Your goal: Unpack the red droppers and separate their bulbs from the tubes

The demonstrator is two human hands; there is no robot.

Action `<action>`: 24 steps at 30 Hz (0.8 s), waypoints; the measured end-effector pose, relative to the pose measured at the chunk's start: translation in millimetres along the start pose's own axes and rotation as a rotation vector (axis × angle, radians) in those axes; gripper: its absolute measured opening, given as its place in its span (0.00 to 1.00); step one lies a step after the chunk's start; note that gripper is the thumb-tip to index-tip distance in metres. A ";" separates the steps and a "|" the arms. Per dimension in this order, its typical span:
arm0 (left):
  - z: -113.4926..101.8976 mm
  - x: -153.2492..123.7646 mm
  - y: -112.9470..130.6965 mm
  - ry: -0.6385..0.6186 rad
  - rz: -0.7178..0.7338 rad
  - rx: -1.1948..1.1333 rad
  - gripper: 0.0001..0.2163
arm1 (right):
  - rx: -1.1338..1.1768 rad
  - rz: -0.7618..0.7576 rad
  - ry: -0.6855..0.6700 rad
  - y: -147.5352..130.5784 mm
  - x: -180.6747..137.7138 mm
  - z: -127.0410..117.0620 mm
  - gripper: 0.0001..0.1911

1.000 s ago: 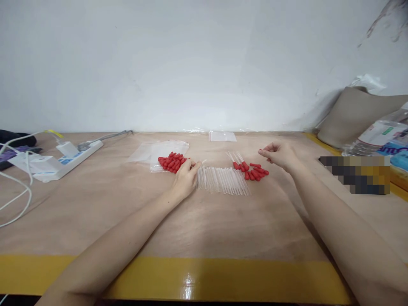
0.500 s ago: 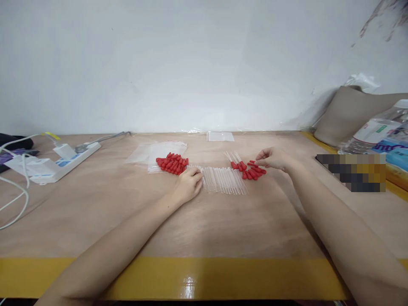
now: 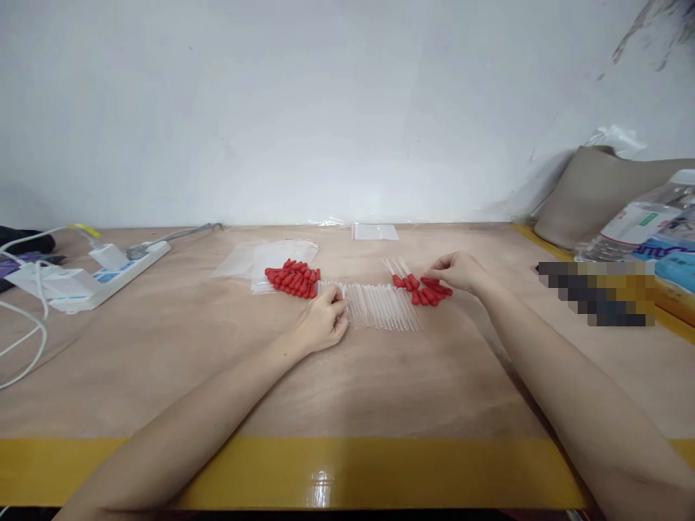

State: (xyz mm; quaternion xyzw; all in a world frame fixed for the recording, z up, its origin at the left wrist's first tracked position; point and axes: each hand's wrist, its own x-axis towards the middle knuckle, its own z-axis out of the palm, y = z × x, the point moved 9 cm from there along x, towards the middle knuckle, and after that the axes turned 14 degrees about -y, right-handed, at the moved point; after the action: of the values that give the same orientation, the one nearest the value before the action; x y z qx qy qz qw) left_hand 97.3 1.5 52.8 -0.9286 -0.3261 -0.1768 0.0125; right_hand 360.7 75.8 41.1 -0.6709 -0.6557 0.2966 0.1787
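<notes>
My left hand is closed in a pinch at the left end of a row of clear glass dropper tubes; a tube seems to be between its fingertips, mostly hidden. Behind its knuckles lies a heap of red rubber bulbs on plastic zip bags. Across the row, my right hand pinches at a smaller group of loose red bulbs, its fingertips closed on one bulb. Just left of those fingers lie several assembled droppers, red bulbs toward me and tubes pointing away.
A white power strip with plugs and cables is on the left. A small zip bag lies near the wall. At right are a plastic bottle, a grey-brown curved object and a pixelated patch. Yellow tape lines the front edge.
My right hand has shifted slightly left, its fingers now lower over the loose red bulbs. My left hand has barely moved, turning a little at the tubes.
</notes>
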 end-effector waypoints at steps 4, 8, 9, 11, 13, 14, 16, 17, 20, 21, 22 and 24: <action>7.2 -1.2 -3.8 0.002 0.019 0.002 0.11 | -0.009 0.011 0.051 -6.9 -1.4 7.4 0.12; 11.0 -1.4 -4.2 -0.001 0.029 -0.023 0.13 | 0.072 0.046 -0.076 -11.0 -1.8 33.4 0.18; 11.3 -1.0 -3.5 -0.007 0.029 -0.034 0.13 | 0.082 0.059 -0.084 -11.2 -2.1 36.7 0.19; 10.9 -0.1 -2.0 -0.015 0.026 -0.059 0.14 | 0.068 0.077 -0.073 -11.6 -2.4 38.7 0.20; 9.6 0.9 -1.5 -0.010 0.016 -0.087 0.14 | 0.049 0.076 -0.072 -13.0 -1.9 39.8 0.21; 8.7 1.3 -1.6 -0.002 0.011 -0.098 0.15 | 0.047 0.074 -0.078 -13.5 -1.6 40.5 0.22; 6.9 1.4 -2.9 0.018 0.000 -0.115 0.16 | 0.051 0.080 -0.089 -13.7 -1.1 42.0 0.22; 6.2 1.1 -3.8 0.026 -0.006 -0.123 0.17 | 0.051 0.084 -0.091 -13.6 -1.1 42.3 0.21; 3.2 -0.8 -8.1 0.046 -0.033 -0.147 0.19 | 0.039 0.103 -0.085 -13.4 -1.2 41.7 0.18; 1.2 -1.9 -9.8 0.058 -0.043 -0.151 0.19 | 0.043 0.113 -0.083 -12.9 -1.4 41.1 0.17; -1.6 -3.2 -11.4 0.076 -0.051 -0.152 0.18 | 0.055 0.118 -0.085 -12.7 -1.6 40.5 0.15; -9.2 -6.4 -14.8 0.133 -0.059 -0.144 0.17 | 0.106 0.114 -0.083 -13.5 -2.4 38.1 0.14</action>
State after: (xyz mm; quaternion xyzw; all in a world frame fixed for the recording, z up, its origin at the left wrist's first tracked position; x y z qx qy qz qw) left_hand 80.7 8.0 57.9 -0.9033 -0.3384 -0.2611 -0.0379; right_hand 326.2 68.8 21.1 -0.6840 -0.6066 0.3680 0.1696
